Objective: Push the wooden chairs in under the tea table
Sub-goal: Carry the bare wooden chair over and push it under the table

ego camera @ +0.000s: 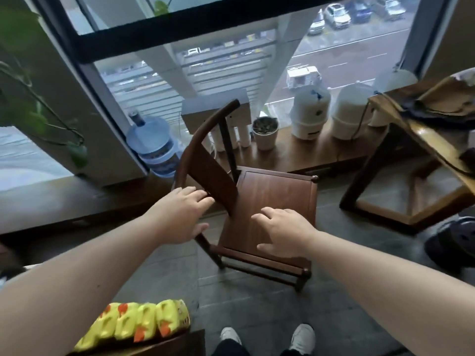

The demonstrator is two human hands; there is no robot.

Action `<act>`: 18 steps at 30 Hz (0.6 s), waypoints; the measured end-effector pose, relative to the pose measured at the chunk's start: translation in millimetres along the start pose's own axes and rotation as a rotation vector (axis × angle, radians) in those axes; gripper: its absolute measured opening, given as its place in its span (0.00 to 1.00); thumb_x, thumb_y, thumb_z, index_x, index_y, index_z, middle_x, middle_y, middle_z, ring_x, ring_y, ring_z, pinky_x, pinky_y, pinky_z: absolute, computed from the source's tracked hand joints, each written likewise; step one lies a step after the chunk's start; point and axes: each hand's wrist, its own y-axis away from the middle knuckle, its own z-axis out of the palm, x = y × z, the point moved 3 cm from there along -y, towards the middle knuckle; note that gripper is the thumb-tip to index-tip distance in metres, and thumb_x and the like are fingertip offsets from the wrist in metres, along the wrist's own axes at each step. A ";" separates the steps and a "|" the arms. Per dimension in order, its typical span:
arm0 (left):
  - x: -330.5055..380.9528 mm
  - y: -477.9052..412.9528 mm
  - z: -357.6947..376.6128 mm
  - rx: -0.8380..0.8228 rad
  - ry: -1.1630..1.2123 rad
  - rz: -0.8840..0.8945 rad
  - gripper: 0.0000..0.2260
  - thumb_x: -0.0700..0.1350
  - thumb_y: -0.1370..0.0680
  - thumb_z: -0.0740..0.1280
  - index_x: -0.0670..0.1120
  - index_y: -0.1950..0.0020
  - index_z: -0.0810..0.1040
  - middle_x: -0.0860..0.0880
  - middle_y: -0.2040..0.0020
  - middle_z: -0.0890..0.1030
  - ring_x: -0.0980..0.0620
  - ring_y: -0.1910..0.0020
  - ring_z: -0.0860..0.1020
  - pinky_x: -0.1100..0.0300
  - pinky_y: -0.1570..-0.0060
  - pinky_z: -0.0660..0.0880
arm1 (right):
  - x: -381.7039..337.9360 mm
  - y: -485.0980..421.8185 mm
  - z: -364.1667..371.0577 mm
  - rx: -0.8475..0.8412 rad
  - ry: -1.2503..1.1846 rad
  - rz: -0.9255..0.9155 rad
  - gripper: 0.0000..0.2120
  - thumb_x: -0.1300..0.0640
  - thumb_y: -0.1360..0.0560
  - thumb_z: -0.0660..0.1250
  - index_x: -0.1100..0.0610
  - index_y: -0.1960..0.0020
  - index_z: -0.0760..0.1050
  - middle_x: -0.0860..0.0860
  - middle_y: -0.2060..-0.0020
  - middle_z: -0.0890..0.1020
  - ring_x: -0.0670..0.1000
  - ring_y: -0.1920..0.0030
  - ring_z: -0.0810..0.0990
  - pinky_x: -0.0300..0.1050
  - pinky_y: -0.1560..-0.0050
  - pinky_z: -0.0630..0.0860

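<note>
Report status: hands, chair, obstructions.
Left hand gripping curved backrest of dark brown wooden chair; right hand open over seat. Wooden tea table right, path clear.

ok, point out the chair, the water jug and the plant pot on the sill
chair (272, 201), head view, middle of the seat
water jug (151, 145), head view, its blue body
plant pot (265, 140), head view, its white side

One dark wooden chair (267, 201) stood on the floor, and one wooden table (411, 134) showed at the right edge. Two bare hands were in view, the left hand (180, 214) and the right hand (285, 229). There were one blue water jug (154, 145), one small potted plant (265, 133), three white tanks (309, 111) along the sill and two white shoes (303, 337).
</note>
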 end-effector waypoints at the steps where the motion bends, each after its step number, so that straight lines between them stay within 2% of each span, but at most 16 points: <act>1: -7.4 -7.7 -4.3 -0.005 -0.024 0.021 0.29 0.58 0.23 0.65 0.47 0.26 0.67 0.44 0.29 0.72 0.43 0.30 0.68 0.47 0.31 0.66 | -6.7 -11.7 1.7 -0.007 0.023 -0.033 0.33 0.38 0.27 0.66 0.51 0.28 0.64 0.54 0.35 0.73 0.58 0.37 0.75 0.55 0.40 0.73; 5: -46.5 -37.2 -0.5 -0.075 -0.114 0.131 0.26 0.58 0.24 0.64 0.48 0.28 0.68 0.46 0.32 0.74 0.45 0.32 0.69 0.47 0.33 0.67 | -36.1 -61.1 6.1 -0.022 0.022 -0.085 0.28 0.39 0.27 0.65 0.53 0.32 0.67 0.54 0.39 0.75 0.59 0.40 0.77 0.54 0.44 0.74; 9: -88.1 -54.7 20.9 -0.202 -0.191 0.214 0.24 0.55 0.24 0.65 0.49 0.30 0.69 0.48 0.34 0.75 0.46 0.31 0.68 0.47 0.32 0.66 | -62.6 -114.0 10.3 -0.013 -0.129 -0.005 0.28 0.38 0.26 0.64 0.54 0.32 0.67 0.55 0.39 0.76 0.60 0.40 0.77 0.55 0.46 0.74; 14: -132.6 -75.0 51.6 -0.348 -0.323 0.362 0.20 0.46 0.26 0.63 0.49 0.33 0.70 0.47 0.33 0.73 0.45 0.29 0.65 0.44 0.28 0.59 | -96.0 -164.9 29.4 -0.146 -0.645 0.264 0.33 0.34 0.25 0.64 0.56 0.30 0.67 0.56 0.41 0.81 0.59 0.40 0.78 0.51 0.45 0.75; 18: -136.6 -93.4 74.7 -0.350 -0.423 0.445 0.19 0.46 0.21 0.60 0.50 0.30 0.69 0.44 0.28 0.69 0.41 0.24 0.58 0.40 0.25 0.50 | -120.0 -178.1 53.3 -0.168 -1.076 0.426 0.31 0.37 0.30 0.71 0.57 0.36 0.73 0.54 0.45 0.83 0.55 0.47 0.82 0.52 0.45 0.80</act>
